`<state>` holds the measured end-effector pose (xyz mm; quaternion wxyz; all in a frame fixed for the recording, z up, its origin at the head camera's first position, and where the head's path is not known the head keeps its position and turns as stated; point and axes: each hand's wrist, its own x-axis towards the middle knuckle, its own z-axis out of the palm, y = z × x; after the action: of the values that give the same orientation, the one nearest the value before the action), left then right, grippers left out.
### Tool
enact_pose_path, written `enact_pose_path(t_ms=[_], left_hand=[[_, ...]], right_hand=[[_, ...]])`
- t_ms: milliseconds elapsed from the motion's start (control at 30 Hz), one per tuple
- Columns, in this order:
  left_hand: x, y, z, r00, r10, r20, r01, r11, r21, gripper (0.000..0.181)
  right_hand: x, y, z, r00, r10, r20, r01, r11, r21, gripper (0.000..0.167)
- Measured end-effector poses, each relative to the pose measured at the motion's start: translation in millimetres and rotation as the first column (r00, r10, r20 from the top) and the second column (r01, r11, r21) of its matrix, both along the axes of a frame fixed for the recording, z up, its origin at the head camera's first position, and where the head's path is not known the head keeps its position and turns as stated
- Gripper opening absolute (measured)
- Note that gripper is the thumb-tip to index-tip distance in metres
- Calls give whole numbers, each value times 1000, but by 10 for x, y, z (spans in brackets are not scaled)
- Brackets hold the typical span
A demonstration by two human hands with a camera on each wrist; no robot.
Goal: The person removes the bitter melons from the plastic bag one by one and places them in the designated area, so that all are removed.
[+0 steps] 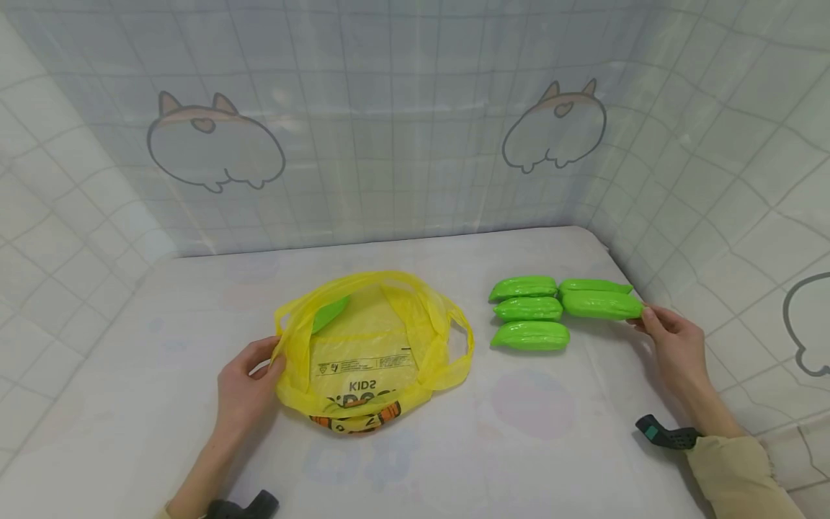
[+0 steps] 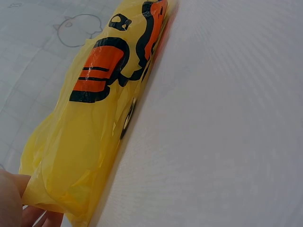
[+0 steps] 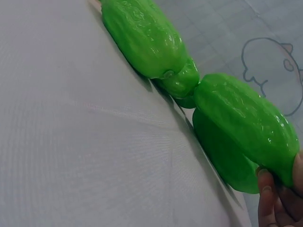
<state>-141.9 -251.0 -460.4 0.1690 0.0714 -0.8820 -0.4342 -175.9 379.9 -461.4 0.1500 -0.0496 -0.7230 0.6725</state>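
On the left, a translucent yellow plastic bag lies with its mouth held wide, and a green bitter melon shows partly inside. My left hand pinches the bag's left rim between thumb and fingers; in the left wrist view the bag's printed side stretches away from the fingertips. At the right, my right hand pinches the end of a glossy green bitter melon, which is raised a little in the right wrist view. Beneath and behind it lies another bitter melon.
Three more bitter melons, a back one, a middle one and a front one, lie in a column left of the held one. A white cloth covers the table. Tiled-pattern curtains surround its back and sides.
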Motion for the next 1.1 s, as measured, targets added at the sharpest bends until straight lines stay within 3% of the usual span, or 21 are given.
enact_pose_path(t_ms=[167,500,633,733,833,1100], left_hand=[[0,5,0,1000,2,7,-2,1000,-2,33],[2,13,6,1000,6,8,-6,1000,-12,33],[3,19,16,1000,11,12,-10,1000,-16,33],[2,23,23,1000,9,13,-9,1000,-13,33],[0,20,23,1000,3,12,-3,1000,-13,34],[-1,15,13,1000,2,16,-2,1000,-10,34]], right_hand=[[-8,13,-20,999,-20,37,20,1000,7,23],[-20,57,-48,999,36,29,-32,993,-111,13],[-31,78,-66,996,24,88,-23,1000,-20,11],[-45,68,-73,988,-8,156,-14,991,135,32],[-57,47,-79,983,-33,180,-6,977,211,50],[-66,-8,-98,981,-37,193,2,983,182,58]])
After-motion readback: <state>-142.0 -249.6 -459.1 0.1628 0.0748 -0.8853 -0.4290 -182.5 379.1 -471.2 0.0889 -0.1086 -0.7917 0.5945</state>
